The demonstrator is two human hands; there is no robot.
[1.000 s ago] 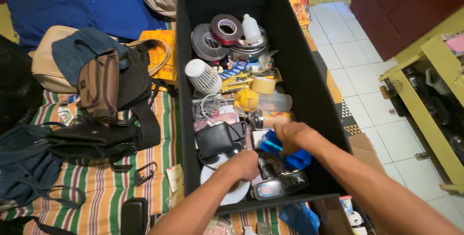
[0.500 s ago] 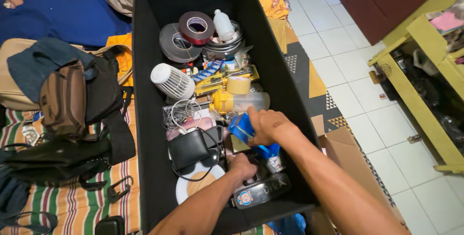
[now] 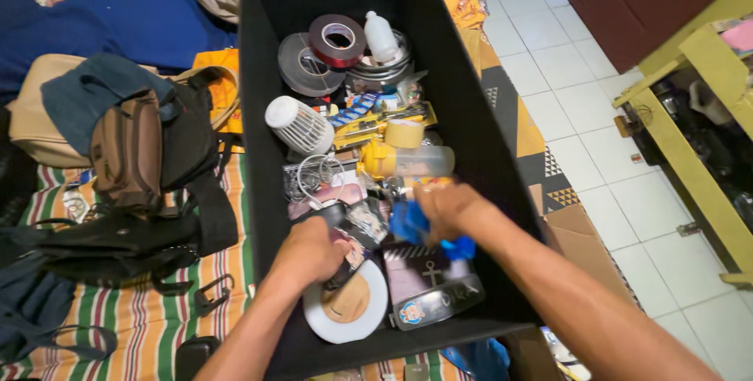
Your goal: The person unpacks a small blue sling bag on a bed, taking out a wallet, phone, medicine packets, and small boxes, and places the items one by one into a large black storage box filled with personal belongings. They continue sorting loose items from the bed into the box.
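A tall black fabric bin (image 3: pixel 480 107) stands on a striped mat, full of odds and ends. My left hand (image 3: pixel 307 251) reaches into its near end and grips a small black pouch-like item (image 3: pixel 354 228), just above a big white tape roll (image 3: pixel 345 306). Beside it, my right hand (image 3: pixel 445 207) is closed around a blue object (image 3: pixel 408 223) whose far end pokes out past the wrist. Under both hands lies a clear flat case (image 3: pixel 435 291). Further back sit a yellow bottle with a clear cap (image 3: pixel 404 161), a white mini fan (image 3: pixel 296 125) and a dark red tape roll (image 3: pixel 337 40).
Left of the bin, brown and black bags (image 3: pixel 129 161) with straps are piled on the striped mat (image 3: pixel 118 326). A blue cloth (image 3: pixel 102 5) lies at the back left. White floor tiles (image 3: pixel 580 91) and a yellow wooden frame (image 3: pixel 698 154) are on the right.
My left hand has moved up from the white tape roll and taken hold of the black pouch. My right hand keeps the blue object. The view has shifted closer to the bin.
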